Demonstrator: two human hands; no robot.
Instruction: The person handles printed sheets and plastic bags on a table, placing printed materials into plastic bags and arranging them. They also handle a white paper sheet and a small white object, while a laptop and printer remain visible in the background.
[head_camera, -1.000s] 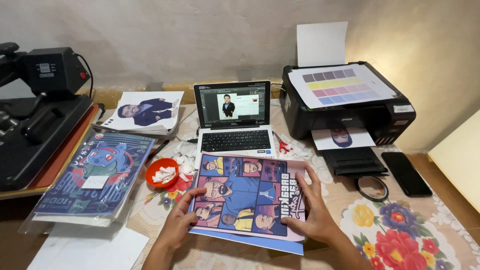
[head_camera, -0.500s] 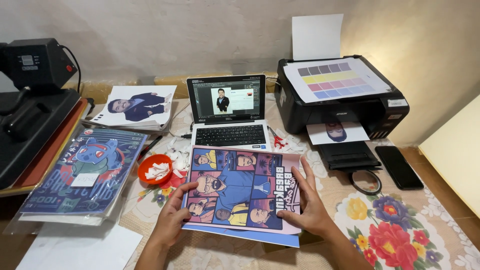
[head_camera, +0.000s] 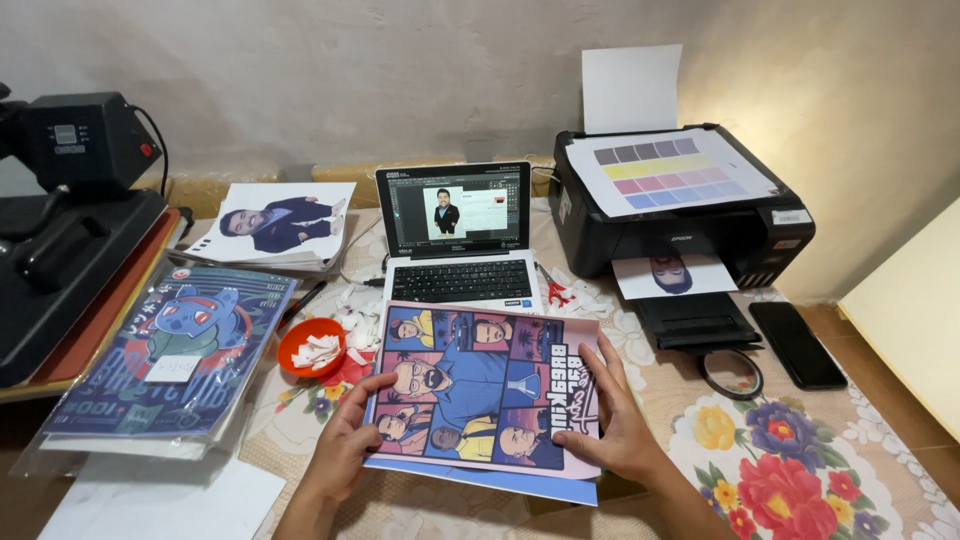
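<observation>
A: Printed sheet (head_camera: 485, 385), with a collage of comic-style portraits on a pale pink ground, is seen lying flat on the worktop (head_camera: 800, 470) just in front of the laptop (head_camera: 460, 240), its far edge nearly touching the keyboard. A blue sheet (head_camera: 480, 480) is seen beneath it, showing along the near edge.

B: How is it held?

A: It is framed from both sides. The left hand (head_camera: 345, 445) is laid at the sheet's left edge with fingers spread and the thumb on the print; the right hand (head_camera: 615, 420) is laid on the right part, fingers open and flat. No closed grip is made by either hand: the paper is only pressed and steadied.

B: How may it be expected to handle?

A: It is judged light, thin and limp, easily creased or bent, and likely to slide on the sheet beneath. It would best be taken by its margins or opposite corners, so that the printed face is not smudged.

B: What else is placed around the laptop?

A: To its right a black printer (head_camera: 680, 215) is set, with a colour test page on top. To its left a stack of portrait prints (head_camera: 275, 225) is lying, and nearer, an orange bowl (head_camera: 310, 345) of white scraps and bagged prints (head_camera: 165, 350). A heat press (head_camera: 60, 220) is stood far left
</observation>
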